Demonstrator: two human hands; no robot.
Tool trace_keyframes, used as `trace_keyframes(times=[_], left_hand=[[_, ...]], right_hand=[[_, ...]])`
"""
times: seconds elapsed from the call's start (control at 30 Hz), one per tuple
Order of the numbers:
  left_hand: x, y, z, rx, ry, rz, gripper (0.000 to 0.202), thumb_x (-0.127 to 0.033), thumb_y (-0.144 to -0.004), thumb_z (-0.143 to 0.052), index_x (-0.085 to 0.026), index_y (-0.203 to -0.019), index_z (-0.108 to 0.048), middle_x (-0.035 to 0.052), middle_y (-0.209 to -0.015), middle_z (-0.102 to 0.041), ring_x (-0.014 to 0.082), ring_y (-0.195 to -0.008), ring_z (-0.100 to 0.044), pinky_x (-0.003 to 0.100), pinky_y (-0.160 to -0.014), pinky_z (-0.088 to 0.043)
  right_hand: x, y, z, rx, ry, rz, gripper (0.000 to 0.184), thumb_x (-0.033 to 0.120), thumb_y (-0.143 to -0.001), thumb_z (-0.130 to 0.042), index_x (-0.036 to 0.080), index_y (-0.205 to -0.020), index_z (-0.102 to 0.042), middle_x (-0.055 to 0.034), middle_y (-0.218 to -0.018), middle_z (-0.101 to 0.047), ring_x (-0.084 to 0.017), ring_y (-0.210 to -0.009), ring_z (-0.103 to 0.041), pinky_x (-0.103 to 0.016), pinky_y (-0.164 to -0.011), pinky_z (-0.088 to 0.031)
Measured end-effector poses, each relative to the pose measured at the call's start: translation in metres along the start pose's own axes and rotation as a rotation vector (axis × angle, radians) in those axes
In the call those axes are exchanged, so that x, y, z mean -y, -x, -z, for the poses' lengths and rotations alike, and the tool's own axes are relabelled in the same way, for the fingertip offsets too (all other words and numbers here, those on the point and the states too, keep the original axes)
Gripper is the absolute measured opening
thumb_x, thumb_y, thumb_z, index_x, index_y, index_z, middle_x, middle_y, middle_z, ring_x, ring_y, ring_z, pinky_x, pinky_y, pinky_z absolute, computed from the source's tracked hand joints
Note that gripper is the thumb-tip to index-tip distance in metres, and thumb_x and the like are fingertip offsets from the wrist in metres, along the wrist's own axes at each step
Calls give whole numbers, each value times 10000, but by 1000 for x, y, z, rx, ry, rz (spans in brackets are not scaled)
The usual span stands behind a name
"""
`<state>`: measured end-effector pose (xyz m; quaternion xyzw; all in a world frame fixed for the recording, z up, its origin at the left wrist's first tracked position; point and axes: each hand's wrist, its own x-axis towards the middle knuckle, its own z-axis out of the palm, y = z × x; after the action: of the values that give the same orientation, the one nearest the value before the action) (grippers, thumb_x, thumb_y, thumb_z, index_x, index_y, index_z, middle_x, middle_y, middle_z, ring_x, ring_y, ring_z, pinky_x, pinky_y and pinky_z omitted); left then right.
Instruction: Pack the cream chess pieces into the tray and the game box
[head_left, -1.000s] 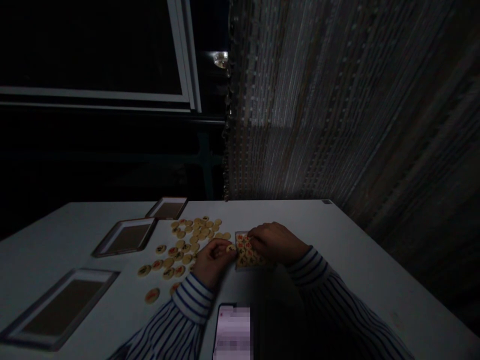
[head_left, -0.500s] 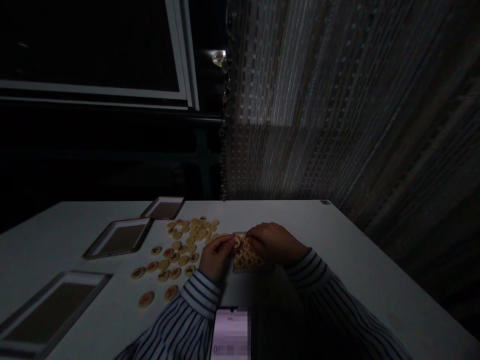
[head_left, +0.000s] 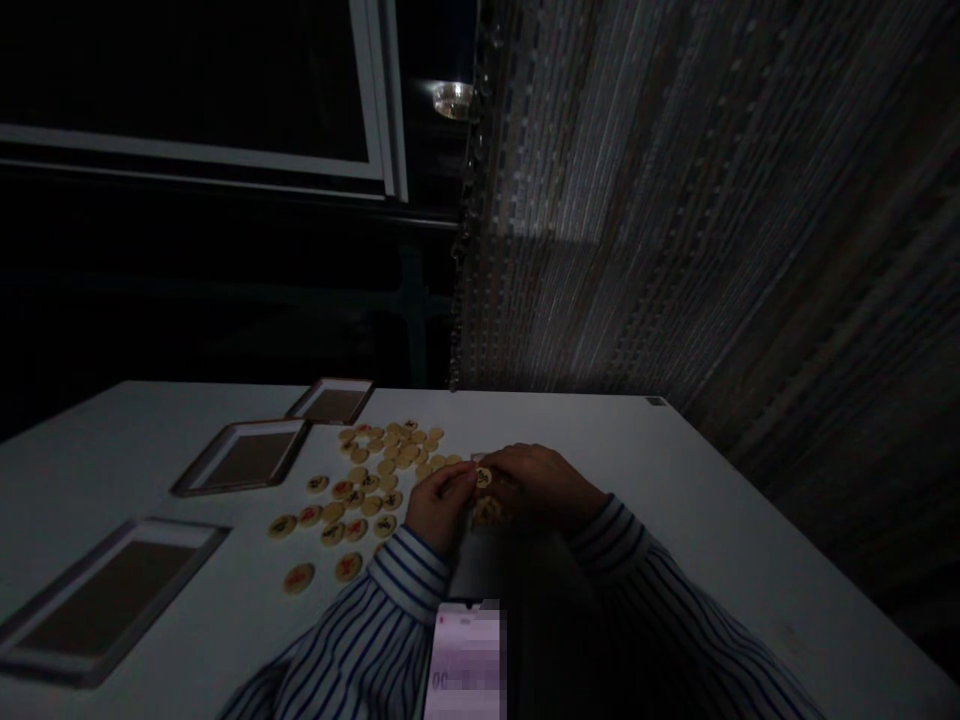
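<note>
My left hand (head_left: 437,506) and my right hand (head_left: 541,487) meet over a small box of round game pieces (head_left: 489,511) on the white table (head_left: 712,530). Between the fingertips of the left hand sits one pale round piece (head_left: 483,477), and the right hand's fingers curl beside it, touching the box. The box is mostly hidden by both hands. Several loose round pieces (head_left: 375,470), marked red or black, lie scattered to the left of my hands. Both sleeves are striped.
Three shallow rectangular trays lie in a row at the left: near (head_left: 105,595), middle (head_left: 241,455), far (head_left: 332,400). A lit phone (head_left: 465,660) lies at the near table edge. A bead curtain (head_left: 675,200) hangs behind; the room is dark.
My left hand has lifted a round piece from beside the box up to the right hand's fingertips. The view has shifted slightly; the right hand stays on the box.
</note>
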<state>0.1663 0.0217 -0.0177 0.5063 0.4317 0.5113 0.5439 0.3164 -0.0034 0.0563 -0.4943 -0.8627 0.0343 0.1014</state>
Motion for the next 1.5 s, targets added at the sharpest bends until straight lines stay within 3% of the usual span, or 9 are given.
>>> trace_keyframes(times=[0.37,0.53,0.73,0.97,1.5], left_hand=[[2,1,1,-9,-46,-18,258,-341,-638,-621,-136,-786,-671,37,-665,-684,150,-645,-632,250,-613,-518],[3,0,2,1,-85,-45,260,-347,-661,-589,-147,-805,-674,50,-735,-697,156,-681,-641,253,-628,-526],[6,-1,8,-52,-295,-165,245,-317,-680,-567,-149,-825,-671,47,-774,-699,171,-753,-639,294,-714,-517],[20,-5,14,-59,-533,-281,236,-269,-700,-520,-165,-850,-670,66,-844,-675,174,-784,-621,322,-754,-495],[18,2,11,23,-671,-321,247,-231,-745,-461,-173,-905,-639,60,-890,-660,162,-822,-609,303,-752,-490]], right_hand=[[1,-1,0,-22,12,45,306,321,-823,-455,186,-1081,-547,-67,-977,-625,-175,-895,-552,-282,-763,-382],[0,0,0,-1,34,19,313,348,-827,-444,186,-1073,-547,-73,-969,-626,-178,-905,-549,-285,-774,-366],[-6,0,0,22,97,-44,296,318,-822,-427,190,-1059,-550,-69,-987,-628,-185,-923,-547,-284,-783,-355],[-15,0,-6,137,186,-160,345,348,-809,-415,198,-1090,-544,-80,-1012,-621,-206,-902,-555,-294,-746,-367],[-24,1,-18,196,198,-113,280,328,-793,-429,192,-990,-576,-78,-993,-620,-205,-900,-560,-282,-715,-387]])
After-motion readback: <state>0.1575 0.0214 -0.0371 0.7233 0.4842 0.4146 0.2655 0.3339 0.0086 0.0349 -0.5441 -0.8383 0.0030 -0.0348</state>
